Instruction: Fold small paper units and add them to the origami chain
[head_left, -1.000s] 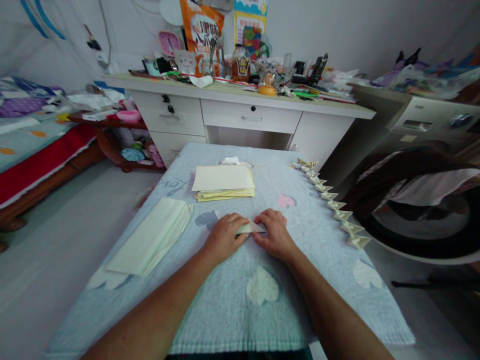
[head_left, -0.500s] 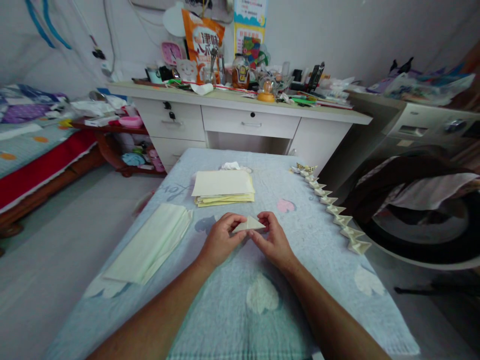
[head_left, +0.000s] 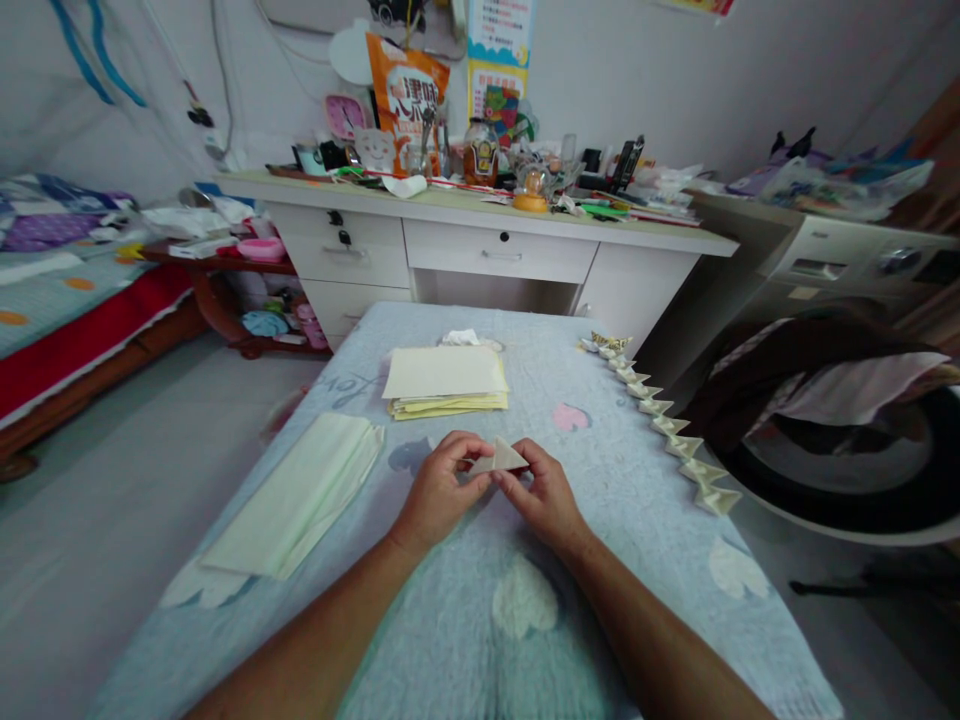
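A small folded paper triangle (head_left: 501, 457) is held between my two hands, just above the cloth-covered table (head_left: 450, 620). My left hand (head_left: 444, 482) pinches its left corner with thumb and fingers. On the right corner, my right hand (head_left: 546, 490) grips with its thumb in front and fingers behind. Beyond the hands lies a stack of cream and yellow paper (head_left: 447, 374). To the left rests a pale green folded sheaf of paper (head_left: 292, 500). Along the right edge runs a row of folded paper pieces (head_left: 679, 440), nested one into another.
A white desk (head_left: 502, 248) crowded with jars, a snack bag (head_left: 409, 100) and small items stands behind the table. A washing machine (head_left: 847, 400) with laundry in its door is on the right. At the left is a bed (head_left: 75, 300). Crumpled white tissue (head_left: 459, 338) lies behind the stack.
The paper triangle has tilted in my fingers, its peak now standing a little more upright and further right. Both hands stay in nearly the same place. The view has shifted slightly.
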